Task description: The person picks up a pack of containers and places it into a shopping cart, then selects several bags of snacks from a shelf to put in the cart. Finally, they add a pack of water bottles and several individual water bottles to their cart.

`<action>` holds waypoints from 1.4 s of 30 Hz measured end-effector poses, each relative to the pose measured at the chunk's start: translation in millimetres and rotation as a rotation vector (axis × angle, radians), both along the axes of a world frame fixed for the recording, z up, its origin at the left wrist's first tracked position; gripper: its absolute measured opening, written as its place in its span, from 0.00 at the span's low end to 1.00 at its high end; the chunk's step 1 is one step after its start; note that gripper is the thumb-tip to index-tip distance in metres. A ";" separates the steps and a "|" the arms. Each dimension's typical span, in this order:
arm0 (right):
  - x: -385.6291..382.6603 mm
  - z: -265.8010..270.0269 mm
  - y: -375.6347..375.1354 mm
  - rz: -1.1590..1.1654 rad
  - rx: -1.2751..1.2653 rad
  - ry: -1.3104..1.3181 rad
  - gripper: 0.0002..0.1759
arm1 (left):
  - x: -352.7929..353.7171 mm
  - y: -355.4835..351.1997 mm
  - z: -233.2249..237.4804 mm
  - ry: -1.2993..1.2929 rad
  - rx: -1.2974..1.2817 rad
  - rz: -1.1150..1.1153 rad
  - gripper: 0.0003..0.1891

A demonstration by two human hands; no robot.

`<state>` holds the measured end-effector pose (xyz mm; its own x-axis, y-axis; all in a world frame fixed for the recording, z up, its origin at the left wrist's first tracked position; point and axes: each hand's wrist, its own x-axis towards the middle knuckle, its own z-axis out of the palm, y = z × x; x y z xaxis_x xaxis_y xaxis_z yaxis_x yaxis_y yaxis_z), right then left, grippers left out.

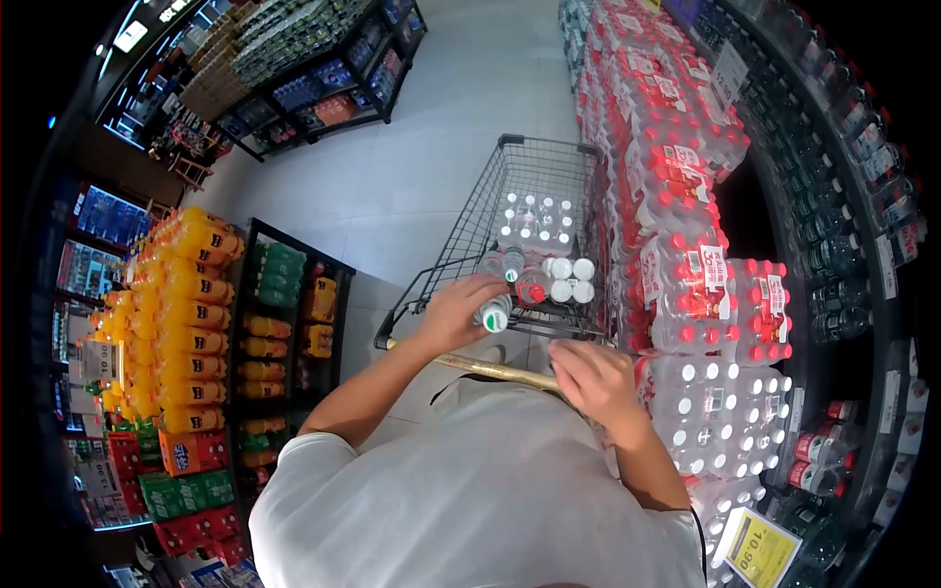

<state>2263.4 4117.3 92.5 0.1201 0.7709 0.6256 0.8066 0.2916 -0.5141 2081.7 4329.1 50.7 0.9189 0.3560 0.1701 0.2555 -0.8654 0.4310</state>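
My left hand (pixel 459 312) is closed around a bottle (pixel 493 316), its round end white with a green mark and turned toward me. It holds the bottle above the near end of a wire shopping cart (pixel 461 220). My right hand (pixel 595 380) is by the right end of the cart's push handle (pixel 490 370), fingers loosely bent and slightly apart, with nothing visible in them. Inside the cart are a pack of white-capped bottles (pixel 534 218), a group of white-topped containers (pixel 571 280), a red-capped bottle (pixel 530 292) and a clear bottle (pixel 513 260).
Tall stacks of red-capped bottle packs (pixel 676 186) stand close along the cart's right side, with white-capped packs (pixel 711 412) nearer me. Orange drink bottles (pixel 191 314) and a black shelf rack (pixel 284 333) are on the left. Pale floor (pixel 470 69) stretches ahead of the cart.
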 end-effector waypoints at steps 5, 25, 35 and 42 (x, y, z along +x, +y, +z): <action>7.7 -26.3 -45.0 -0.301 -0.194 0.197 0.12 | 11.3 84.4 -68.8 0.034 -0.210 0.088 0.34; -138.9 -40.2 -53.3 -0.867 -0.548 0.399 0.09 | 31.1 222.3 -286.8 0.297 -0.095 -0.087 0.30; -193.0 -43.6 -16.0 -0.976 -0.768 0.526 0.08 | 25.3 240.8 -460.8 0.834 -0.255 -0.102 0.27; -193.5 -50.2 -13.9 -0.963 -0.716 0.527 0.08 | 14.8 212.9 -421.0 0.899 -0.105 -0.261 0.29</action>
<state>2069.9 4103.5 42.3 0.9087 0.3788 -0.1756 0.1924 -0.7532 -0.6290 2096.5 4542.0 -370.3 0.7429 0.0932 -0.6629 0.3334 -0.9102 0.2458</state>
